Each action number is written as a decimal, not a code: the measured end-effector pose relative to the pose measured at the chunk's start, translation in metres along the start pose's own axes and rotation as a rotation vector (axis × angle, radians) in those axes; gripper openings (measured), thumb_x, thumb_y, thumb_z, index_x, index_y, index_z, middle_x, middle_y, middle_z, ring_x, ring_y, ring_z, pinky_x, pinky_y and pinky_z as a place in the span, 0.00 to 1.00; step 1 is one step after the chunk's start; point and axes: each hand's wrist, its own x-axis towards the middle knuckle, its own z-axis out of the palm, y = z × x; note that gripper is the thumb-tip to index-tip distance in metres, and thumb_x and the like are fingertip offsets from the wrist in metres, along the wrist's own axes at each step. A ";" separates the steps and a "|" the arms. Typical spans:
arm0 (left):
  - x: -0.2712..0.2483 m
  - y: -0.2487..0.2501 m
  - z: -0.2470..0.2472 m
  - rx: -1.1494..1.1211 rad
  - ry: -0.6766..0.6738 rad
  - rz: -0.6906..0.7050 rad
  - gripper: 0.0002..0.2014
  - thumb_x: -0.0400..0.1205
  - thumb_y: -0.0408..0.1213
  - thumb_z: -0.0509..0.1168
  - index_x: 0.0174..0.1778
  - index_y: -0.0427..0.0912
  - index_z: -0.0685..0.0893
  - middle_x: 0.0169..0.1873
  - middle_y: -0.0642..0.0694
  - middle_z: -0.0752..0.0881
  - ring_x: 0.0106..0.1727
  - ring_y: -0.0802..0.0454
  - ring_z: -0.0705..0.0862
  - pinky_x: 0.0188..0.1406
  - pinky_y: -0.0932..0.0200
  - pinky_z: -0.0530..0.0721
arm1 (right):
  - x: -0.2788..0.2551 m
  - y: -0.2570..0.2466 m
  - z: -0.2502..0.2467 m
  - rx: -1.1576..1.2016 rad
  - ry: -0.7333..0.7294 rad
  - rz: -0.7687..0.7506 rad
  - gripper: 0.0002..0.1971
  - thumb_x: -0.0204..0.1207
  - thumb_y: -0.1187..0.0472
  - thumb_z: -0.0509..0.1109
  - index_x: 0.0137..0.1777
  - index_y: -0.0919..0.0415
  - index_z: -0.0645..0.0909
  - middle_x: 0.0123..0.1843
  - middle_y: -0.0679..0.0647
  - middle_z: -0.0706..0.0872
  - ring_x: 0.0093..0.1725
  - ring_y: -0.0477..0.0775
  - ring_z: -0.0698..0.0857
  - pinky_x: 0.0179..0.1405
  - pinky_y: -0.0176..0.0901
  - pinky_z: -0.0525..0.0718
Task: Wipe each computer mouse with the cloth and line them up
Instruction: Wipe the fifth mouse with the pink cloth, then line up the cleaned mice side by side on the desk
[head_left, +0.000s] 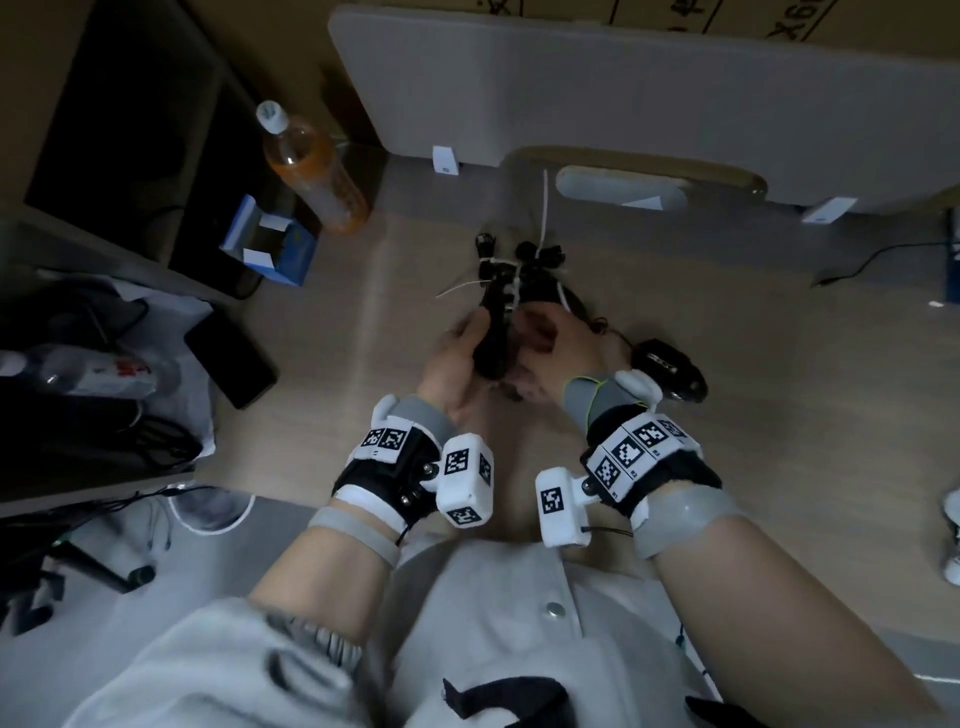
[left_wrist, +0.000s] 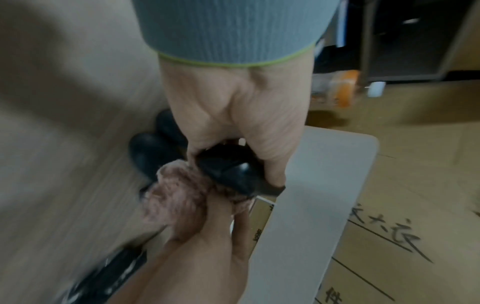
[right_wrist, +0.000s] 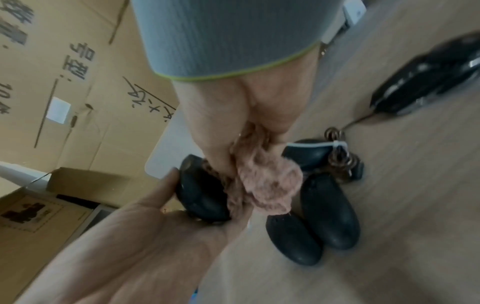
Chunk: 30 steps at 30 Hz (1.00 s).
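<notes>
My left hand (head_left: 453, 357) grips a black mouse (head_left: 491, 338) above the wooden table (head_left: 779, 415), thumb and fingers curled round its sides (left_wrist: 233, 170). My right hand (head_left: 553, 340) pinches a bunched pink cloth (right_wrist: 265, 185) and holds it against the mouse's side (right_wrist: 202, 197). The cloth (left_wrist: 176, 193) is hidden in the head view. Just beyond the hands, two black mice (right_wrist: 330, 209) lie side by side, with a third (right_wrist: 309, 156) behind them bound by a white tie and coiled cable. Another black mouse (head_left: 670, 364) lies to the right of my right wrist.
An orange drink bottle (head_left: 311, 166) and a blue box (head_left: 270, 244) stand at the table's back left. A black phone (head_left: 231, 358) lies at the left edge. A grey panel (head_left: 623, 83) and cardboard boxes (right_wrist: 64, 92) close off the back. A black cable (head_left: 878, 260) trails at the right.
</notes>
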 end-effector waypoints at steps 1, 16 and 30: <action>-0.001 0.005 -0.007 0.048 0.023 0.038 0.29 0.85 0.45 0.67 0.74 0.25 0.77 0.70 0.20 0.80 0.58 0.33 0.87 0.62 0.40 0.87 | 0.005 -0.002 0.008 0.018 0.041 0.030 0.24 0.76 0.69 0.68 0.71 0.52 0.80 0.61 0.50 0.88 0.56 0.51 0.87 0.41 0.26 0.80; 0.038 -0.016 -0.071 0.531 0.559 0.012 0.27 0.76 0.31 0.72 0.73 0.41 0.80 0.56 0.45 0.88 0.55 0.44 0.89 0.57 0.41 0.91 | 0.055 0.031 0.029 -0.158 0.208 0.302 0.16 0.80 0.68 0.62 0.61 0.58 0.86 0.57 0.60 0.89 0.57 0.64 0.86 0.55 0.50 0.83; 0.067 -0.035 -0.045 1.066 0.616 -0.078 0.43 0.81 0.49 0.73 0.89 0.43 0.60 0.78 0.38 0.69 0.76 0.34 0.73 0.78 0.41 0.72 | 0.086 0.076 -0.002 -0.522 0.132 0.289 0.28 0.82 0.53 0.64 0.82 0.45 0.66 0.79 0.60 0.63 0.60 0.70 0.82 0.58 0.57 0.79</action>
